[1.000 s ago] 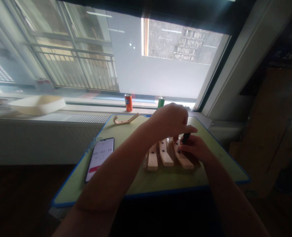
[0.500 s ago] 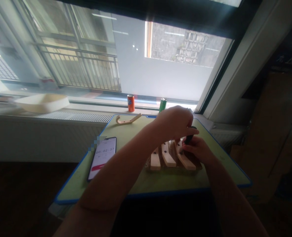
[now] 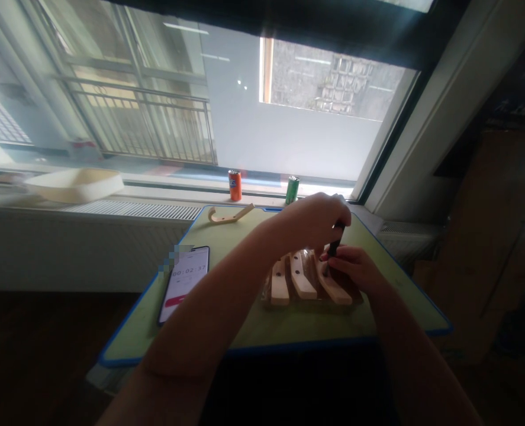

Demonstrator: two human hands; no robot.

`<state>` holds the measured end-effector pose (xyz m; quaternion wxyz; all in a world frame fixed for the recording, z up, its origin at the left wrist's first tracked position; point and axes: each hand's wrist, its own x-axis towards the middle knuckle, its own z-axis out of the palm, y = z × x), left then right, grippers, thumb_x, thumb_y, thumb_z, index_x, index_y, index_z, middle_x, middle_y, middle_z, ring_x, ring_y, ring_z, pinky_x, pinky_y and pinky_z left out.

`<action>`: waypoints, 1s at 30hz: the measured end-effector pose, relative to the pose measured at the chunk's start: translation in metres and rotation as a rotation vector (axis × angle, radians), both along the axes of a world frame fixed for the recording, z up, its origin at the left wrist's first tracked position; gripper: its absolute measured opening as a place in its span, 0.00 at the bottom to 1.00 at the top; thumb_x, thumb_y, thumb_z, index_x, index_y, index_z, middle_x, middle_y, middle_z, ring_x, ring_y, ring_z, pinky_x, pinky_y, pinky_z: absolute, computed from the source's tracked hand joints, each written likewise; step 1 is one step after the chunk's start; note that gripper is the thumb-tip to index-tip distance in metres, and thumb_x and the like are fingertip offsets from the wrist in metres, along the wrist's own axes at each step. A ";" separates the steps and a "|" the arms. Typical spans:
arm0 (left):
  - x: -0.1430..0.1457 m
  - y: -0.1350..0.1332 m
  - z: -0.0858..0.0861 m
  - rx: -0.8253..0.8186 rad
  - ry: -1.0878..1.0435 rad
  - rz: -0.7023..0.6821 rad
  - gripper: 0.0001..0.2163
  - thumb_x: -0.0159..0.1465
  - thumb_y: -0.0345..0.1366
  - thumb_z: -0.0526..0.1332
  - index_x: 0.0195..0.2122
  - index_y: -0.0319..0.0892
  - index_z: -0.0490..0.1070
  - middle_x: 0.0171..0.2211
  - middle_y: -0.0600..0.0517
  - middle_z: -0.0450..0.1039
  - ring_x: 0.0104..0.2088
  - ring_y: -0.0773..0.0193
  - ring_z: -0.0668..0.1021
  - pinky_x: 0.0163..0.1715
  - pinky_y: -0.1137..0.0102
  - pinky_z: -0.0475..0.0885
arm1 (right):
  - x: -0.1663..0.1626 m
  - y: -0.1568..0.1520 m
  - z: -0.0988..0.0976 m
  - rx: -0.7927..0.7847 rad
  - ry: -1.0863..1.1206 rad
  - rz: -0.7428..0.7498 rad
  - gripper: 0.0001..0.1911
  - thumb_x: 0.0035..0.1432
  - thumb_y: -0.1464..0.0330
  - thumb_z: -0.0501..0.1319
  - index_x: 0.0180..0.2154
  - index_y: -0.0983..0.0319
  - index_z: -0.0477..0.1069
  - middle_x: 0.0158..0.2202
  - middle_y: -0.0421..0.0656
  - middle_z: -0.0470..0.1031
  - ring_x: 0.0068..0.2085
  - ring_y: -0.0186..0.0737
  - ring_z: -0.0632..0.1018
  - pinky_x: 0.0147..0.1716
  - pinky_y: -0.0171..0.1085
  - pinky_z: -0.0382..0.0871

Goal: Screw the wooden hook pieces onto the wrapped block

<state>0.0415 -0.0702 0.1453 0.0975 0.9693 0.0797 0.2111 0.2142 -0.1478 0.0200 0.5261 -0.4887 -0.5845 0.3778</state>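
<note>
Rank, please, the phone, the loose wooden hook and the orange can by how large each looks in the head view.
1. phone, nearest the camera
2. loose wooden hook
3. orange can, farthest, so its true size is unsure

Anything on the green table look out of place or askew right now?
One loose wooden hook lies alone at the table's far edge, apart from the wooden rack. The left hand grips a dark tool over the rack; the right hand steadies it. Nothing looks spilled or damaged.

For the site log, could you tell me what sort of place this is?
Probably a room in a flat or office: a small green table by a large window, soda cans on the sill, a radiator grille below.
</note>
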 end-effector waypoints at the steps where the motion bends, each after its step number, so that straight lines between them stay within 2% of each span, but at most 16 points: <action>1: 0.000 0.001 -0.001 -0.009 0.002 -0.008 0.13 0.58 0.31 0.55 0.43 0.41 0.73 0.36 0.51 0.75 0.31 0.69 0.74 0.34 0.72 0.67 | 0.000 0.001 0.000 -0.004 -0.018 -0.011 0.09 0.47 0.63 0.66 0.30 0.61 0.76 0.36 0.43 0.74 0.35 0.38 0.75 0.34 0.36 0.68; 3: 0.001 0.001 -0.001 -0.032 0.012 0.009 0.14 0.58 0.36 0.56 0.45 0.41 0.72 0.36 0.51 0.75 0.30 0.68 0.74 0.33 0.71 0.68 | 0.000 0.002 -0.001 -0.040 -0.023 -0.036 0.08 0.45 0.64 0.67 0.28 0.61 0.75 0.31 0.41 0.74 0.32 0.37 0.74 0.32 0.35 0.68; 6: 0.003 0.001 -0.001 -0.030 0.008 0.119 0.17 0.57 0.46 0.58 0.40 0.40 0.73 0.33 0.51 0.75 0.30 0.65 0.74 0.32 0.69 0.67 | 0.001 0.004 -0.002 -0.097 0.024 -0.043 0.11 0.41 0.66 0.69 0.28 0.61 0.71 0.26 0.38 0.73 0.28 0.35 0.74 0.29 0.35 0.68; 10: 0.005 0.001 -0.002 -0.016 0.016 0.175 0.16 0.56 0.49 0.58 0.33 0.40 0.74 0.29 0.51 0.74 0.27 0.65 0.73 0.30 0.70 0.66 | 0.000 0.004 -0.002 -0.083 0.066 -0.015 0.12 0.40 0.68 0.70 0.29 0.61 0.69 0.26 0.37 0.73 0.28 0.34 0.74 0.29 0.35 0.68; 15: 0.010 -0.005 -0.002 -0.093 -0.028 0.188 0.26 0.52 0.58 0.57 0.41 0.41 0.72 0.29 0.52 0.74 0.26 0.67 0.72 0.27 0.71 0.64 | 0.001 0.004 -0.006 -0.071 0.087 -0.024 0.12 0.40 0.68 0.70 0.29 0.61 0.70 0.26 0.37 0.73 0.29 0.35 0.75 0.31 0.36 0.69; 17: 0.012 -0.008 -0.002 -0.087 -0.015 0.205 0.24 0.54 0.57 0.56 0.38 0.41 0.73 0.26 0.52 0.73 0.24 0.67 0.72 0.26 0.72 0.64 | 0.001 0.004 -0.007 -0.076 0.077 -0.018 0.12 0.39 0.68 0.70 0.29 0.61 0.71 0.27 0.37 0.73 0.29 0.35 0.74 0.31 0.36 0.69; 19: 0.013 -0.011 -0.001 -0.042 0.009 0.214 0.21 0.57 0.53 0.56 0.31 0.39 0.75 0.23 0.51 0.72 0.23 0.67 0.71 0.25 0.72 0.63 | 0.002 0.004 -0.006 -0.077 0.071 -0.001 0.13 0.39 0.68 0.70 0.30 0.61 0.72 0.27 0.38 0.73 0.30 0.36 0.74 0.31 0.36 0.69; 21: 0.012 -0.012 0.001 -0.008 0.032 0.180 0.19 0.59 0.49 0.55 0.27 0.38 0.75 0.22 0.51 0.72 0.23 0.67 0.71 0.26 0.71 0.63 | 0.002 0.002 -0.003 -0.059 0.054 0.026 0.13 0.41 0.66 0.69 0.32 0.61 0.73 0.29 0.39 0.73 0.32 0.37 0.74 0.32 0.37 0.69; 23: 0.010 -0.011 0.002 -0.002 0.042 0.102 0.16 0.61 0.44 0.55 0.30 0.39 0.76 0.24 0.51 0.74 0.25 0.67 0.72 0.28 0.72 0.65 | 0.002 0.000 0.001 -0.025 0.010 0.039 0.12 0.44 0.64 0.68 0.32 0.62 0.74 0.32 0.42 0.74 0.35 0.39 0.75 0.35 0.37 0.68; 26: 0.006 -0.008 0.002 -0.018 0.025 0.007 0.13 0.61 0.38 0.55 0.41 0.40 0.75 0.33 0.51 0.76 0.30 0.68 0.75 0.34 0.72 0.67 | 0.001 -0.001 0.004 -0.033 -0.052 0.004 0.12 0.46 0.61 0.66 0.30 0.63 0.75 0.31 0.43 0.75 0.35 0.41 0.75 0.34 0.38 0.68; 28: 0.005 -0.007 0.002 -0.050 0.007 0.019 0.16 0.59 0.40 0.57 0.47 0.41 0.72 0.38 0.52 0.76 0.32 0.68 0.75 0.34 0.72 0.67 | 0.000 0.000 0.003 -0.073 -0.051 -0.032 0.12 0.43 0.62 0.68 0.27 0.64 0.73 0.27 0.41 0.74 0.30 0.38 0.74 0.31 0.36 0.68; 30: 0.005 -0.008 0.002 -0.069 0.012 0.083 0.19 0.57 0.45 0.59 0.46 0.41 0.72 0.37 0.52 0.76 0.31 0.67 0.75 0.33 0.72 0.67 | 0.000 0.002 0.001 -0.089 -0.027 -0.068 0.13 0.39 0.63 0.70 0.25 0.63 0.71 0.25 0.39 0.73 0.27 0.36 0.73 0.29 0.36 0.68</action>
